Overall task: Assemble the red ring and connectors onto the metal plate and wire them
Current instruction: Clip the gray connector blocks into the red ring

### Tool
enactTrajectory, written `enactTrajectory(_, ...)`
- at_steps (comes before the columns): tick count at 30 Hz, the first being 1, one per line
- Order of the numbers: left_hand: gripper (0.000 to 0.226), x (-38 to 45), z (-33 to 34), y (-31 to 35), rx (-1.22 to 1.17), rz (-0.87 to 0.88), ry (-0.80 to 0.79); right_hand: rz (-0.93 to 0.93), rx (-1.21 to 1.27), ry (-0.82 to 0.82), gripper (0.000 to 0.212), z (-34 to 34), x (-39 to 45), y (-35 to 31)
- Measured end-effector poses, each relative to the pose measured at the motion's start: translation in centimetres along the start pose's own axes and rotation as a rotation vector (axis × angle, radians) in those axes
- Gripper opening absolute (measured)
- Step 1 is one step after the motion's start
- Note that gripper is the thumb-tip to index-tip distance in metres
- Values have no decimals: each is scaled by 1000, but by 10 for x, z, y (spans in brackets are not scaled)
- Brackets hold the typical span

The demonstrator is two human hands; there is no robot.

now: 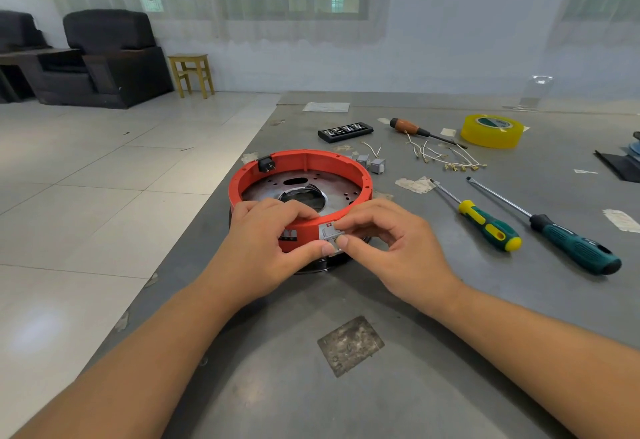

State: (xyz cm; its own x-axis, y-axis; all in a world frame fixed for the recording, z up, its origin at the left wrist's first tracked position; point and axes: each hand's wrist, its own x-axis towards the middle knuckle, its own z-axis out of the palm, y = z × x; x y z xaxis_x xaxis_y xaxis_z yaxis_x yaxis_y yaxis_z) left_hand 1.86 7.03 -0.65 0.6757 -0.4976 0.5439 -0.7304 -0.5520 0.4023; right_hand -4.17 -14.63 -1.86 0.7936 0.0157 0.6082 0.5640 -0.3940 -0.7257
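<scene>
The red ring [311, 161] sits around the round metal plate [341, 197] on the grey table. A black connector [266, 164] is set in the ring's far left wall. My left hand [266, 248] grips the ring's near wall, fingers over the rim and thumb on the outside. My right hand [388, 241] pinches a small grey connector [329, 233] against the outer near wall, next to my left thumb. Two more grey connectors [372, 163] lie behind the ring. A bundle of white wires [446, 158] with brass terminals lies further right.
To the right lie a yellow-green screwdriver [485, 223], a teal screwdriver [568, 239], a wooden-handled screwdriver [412, 128], a roll of yellow tape [491, 130] and a black bit case [345, 131]. The table's left edge runs close to the ring. A metal patch [349, 345] lies near me.
</scene>
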Motion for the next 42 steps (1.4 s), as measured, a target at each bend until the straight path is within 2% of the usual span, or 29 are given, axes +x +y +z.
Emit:
enactTrajectory(6, 55, -1, 4, -5, -12, -13, 0, -4, -36, -9, 18, 0, 1, 3)
enactTrajectory(25, 41, 1, 1, -2, -10, -16, -15, -35, -118, 40, 12, 1, 1, -5)
enactTrajectory(30, 47, -1, 2, 0, -38, -29, 7, -25, -135, 54, 15, 5, 1, -6)
enactTrajectory(33, 43, -1, 4, 0, -59, -65, 14, -34, -237, 51, 28, 3, 2, -7)
enactTrajectory(37, 34, -2, 4, -1, -65, -33, 17, -121, -593, -22, 44, -3, 9, -5)
enactTrajectory(40, 37, 0, 2, -2, -62, -18, 7, -112, -657, -148, 40, -11, 15, -1)
enactTrajectory(42, 38, 1, 2, -2, -56, -22, -3, -135, -658, -178, 36, -14, 17, 1)
